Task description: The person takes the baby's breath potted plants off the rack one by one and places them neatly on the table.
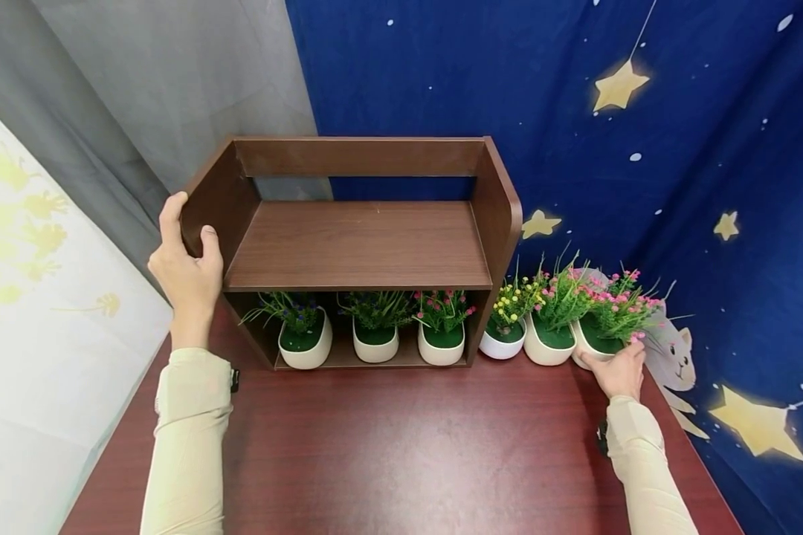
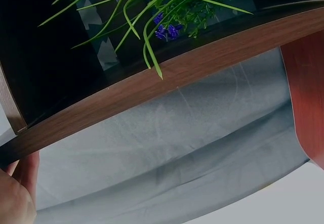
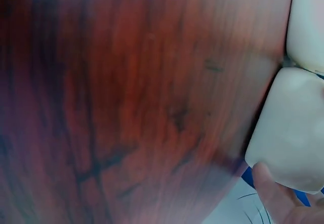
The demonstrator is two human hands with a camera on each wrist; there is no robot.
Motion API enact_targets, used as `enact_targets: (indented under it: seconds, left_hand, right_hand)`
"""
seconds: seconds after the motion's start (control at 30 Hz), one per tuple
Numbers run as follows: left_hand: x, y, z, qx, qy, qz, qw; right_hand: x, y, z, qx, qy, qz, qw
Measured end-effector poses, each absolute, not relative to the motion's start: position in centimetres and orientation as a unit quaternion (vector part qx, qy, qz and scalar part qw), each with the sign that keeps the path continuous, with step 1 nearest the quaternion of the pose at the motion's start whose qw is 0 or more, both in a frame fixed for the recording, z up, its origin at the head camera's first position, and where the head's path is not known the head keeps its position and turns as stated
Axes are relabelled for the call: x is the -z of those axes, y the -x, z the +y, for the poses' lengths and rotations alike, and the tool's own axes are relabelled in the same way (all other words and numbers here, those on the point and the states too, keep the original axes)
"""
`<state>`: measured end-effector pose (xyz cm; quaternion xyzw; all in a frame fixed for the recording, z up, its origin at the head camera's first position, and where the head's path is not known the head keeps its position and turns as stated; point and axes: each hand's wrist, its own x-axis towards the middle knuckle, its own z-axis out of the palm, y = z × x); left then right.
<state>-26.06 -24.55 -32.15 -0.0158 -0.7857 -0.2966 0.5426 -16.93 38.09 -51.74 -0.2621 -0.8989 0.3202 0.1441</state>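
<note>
A dark brown two-tier wooden shelf (image 1: 355,245) stands at the back of the table. My left hand (image 1: 190,282) grips the front edge of its left side panel (image 1: 217,200), thumb on the inner face and fingers outside. In the left wrist view, part of that hand (image 2: 17,193) shows against the panel's edge. At the far right, my right hand (image 1: 618,369) holds the white pot of a pink-flowered potted plant (image 1: 616,316). Its thumb lies on the pot's front, and the other fingers are partly hidden. The right wrist view shows the pot (image 3: 288,127) close up.
The lower tier bears two purple-flowered plants (image 1: 314,349) (image 1: 375,349) and a pink one (image 1: 442,353). Right of the shelf stand a yellow-flowered plant (image 1: 505,345) and another pink one (image 1: 552,353). Curtains (image 1: 401,74) hang behind the reddish-brown table (image 1: 401,446).
</note>
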Motion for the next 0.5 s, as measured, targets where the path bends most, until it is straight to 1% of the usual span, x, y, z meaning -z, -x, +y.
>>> enact_targets:
  seconds: [0.2,0.5]
  left_hand:
    - [32.2,26.2,-24.5,0.298,0.013,-0.788,0.539]
    - [32.2,26.1,-24.5,0.297,0.008,-0.787,0.541]
  right_hand:
    - [51.9,17.1,39.1,-0.318,0.247,-0.901,0.159]
    - [52.0,17.5,40.1,-0.328,0.196,-0.912,0.150]
